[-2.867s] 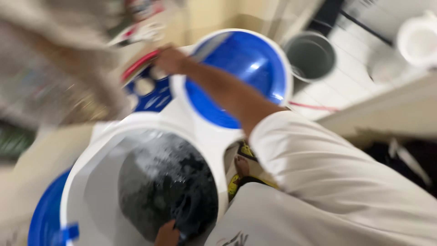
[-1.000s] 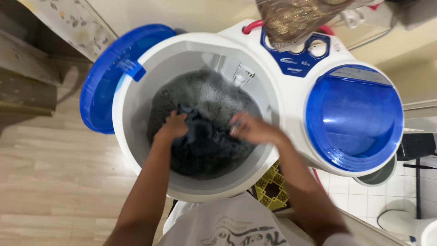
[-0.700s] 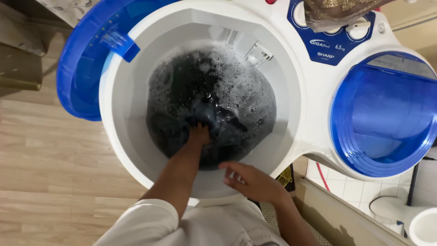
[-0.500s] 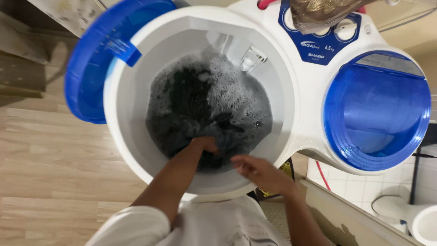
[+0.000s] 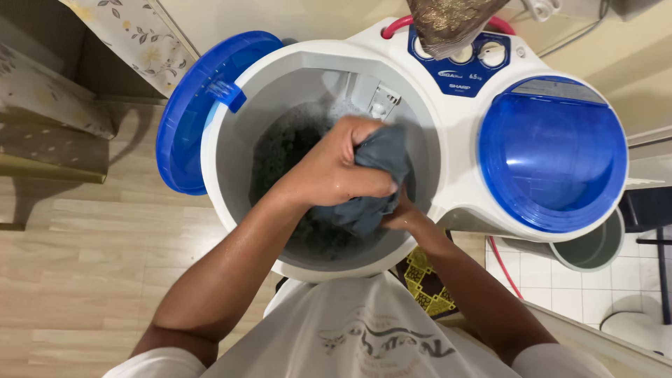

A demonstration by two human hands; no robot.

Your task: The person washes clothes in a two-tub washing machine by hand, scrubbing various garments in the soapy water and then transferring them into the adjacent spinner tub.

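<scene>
1. Left hand (image 5: 334, 168): clenched around a wet grey cloth garment (image 5: 374, 183), lifted above the suds inside the round white plastic wash tub (image 5: 231, 150).
2. Right hand (image 5: 399, 218): mostly hidden beneath the garment and the left hand; fingers appear curled into the cloth's lower folds.
3. Dark soapy water (image 5: 280, 143): only partly visible; further laundry under the foam cannot be made out.
4. Blue round tub lid (image 5: 189, 115): swung open to the left, leaving the tub mouth unobstructed.
5. Translucent blue spinner lid (image 5: 553, 154): closed, just beside the tub.
6. Brown patterned fabric (image 5: 448, 24): cut off by the top edge, covering part of the dark blue control panel (image 5: 467, 70).
</scene>
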